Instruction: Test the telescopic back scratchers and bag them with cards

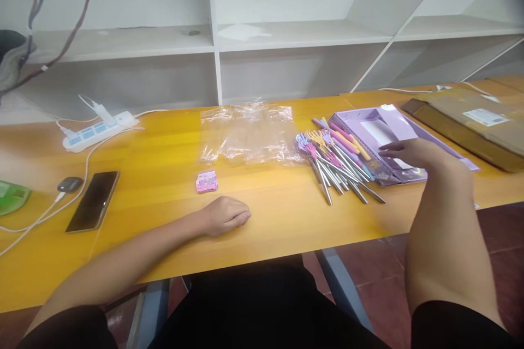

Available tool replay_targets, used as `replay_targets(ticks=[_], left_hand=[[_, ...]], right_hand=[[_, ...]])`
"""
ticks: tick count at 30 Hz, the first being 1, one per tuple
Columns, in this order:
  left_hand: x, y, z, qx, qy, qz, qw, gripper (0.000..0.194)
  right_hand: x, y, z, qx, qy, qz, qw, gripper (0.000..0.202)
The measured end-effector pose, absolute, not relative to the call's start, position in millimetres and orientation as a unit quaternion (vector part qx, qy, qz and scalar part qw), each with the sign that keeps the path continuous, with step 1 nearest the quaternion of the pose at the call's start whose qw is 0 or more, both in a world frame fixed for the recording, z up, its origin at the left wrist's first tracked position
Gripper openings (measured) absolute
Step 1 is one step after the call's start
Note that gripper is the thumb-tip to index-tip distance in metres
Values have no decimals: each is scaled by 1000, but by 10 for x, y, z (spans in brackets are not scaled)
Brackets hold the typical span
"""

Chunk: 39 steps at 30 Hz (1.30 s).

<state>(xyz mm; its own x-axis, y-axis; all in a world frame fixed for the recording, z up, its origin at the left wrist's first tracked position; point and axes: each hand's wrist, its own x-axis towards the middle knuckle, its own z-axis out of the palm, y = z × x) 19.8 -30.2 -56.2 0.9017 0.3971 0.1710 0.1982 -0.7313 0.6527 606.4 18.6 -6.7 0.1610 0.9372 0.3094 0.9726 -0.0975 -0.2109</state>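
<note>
Left hand: I see my left hand (227, 215) resting on the table (278, 223), fingers curled into a loose fist; I can't tell if anything is inside.
Right hand: my right hand (413, 154) is over the box (395, 120) at its near side, fingers stretched out and released — whether they touch it, I cannot tell.
Box: purple, lidless side up, right of the scratchers (316, 139).
Scratchers: a loose pile, metal rods pointing toward me, coloured little hands at the far end.
Tubes: pink, yellow and purple tubes (346, 144) lie between pile and box.
Cards: a small pink stack (207, 181), just beyond my left hand.
Plastic: a clear crinkled sheet (248, 133) lies flat — left of the pile.
Far right: a brown carton (462, 131).
</note>
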Motion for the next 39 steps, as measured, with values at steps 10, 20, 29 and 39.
replay_targets(ticks=[10, 20, 29, 39], left_hand=[[194, -286, -586, 922, 158, 153, 319, 43], [-31, -425, -566, 916, 182, 166, 317, 46], [-174, -410, -562, 887, 228, 190, 353, 53], [-170, -408, -555, 886, 224, 183, 363, 54]], right_hand=[[4902, 250, 152, -739, -650, 0, 177, 27], [4434, -106, -228, -745, -645, -64, 156, 31], [4649, -155, -268, -767, -626, 0, 137, 33], [4546, -41, -49, -749, -644, 44, 148, 21]])
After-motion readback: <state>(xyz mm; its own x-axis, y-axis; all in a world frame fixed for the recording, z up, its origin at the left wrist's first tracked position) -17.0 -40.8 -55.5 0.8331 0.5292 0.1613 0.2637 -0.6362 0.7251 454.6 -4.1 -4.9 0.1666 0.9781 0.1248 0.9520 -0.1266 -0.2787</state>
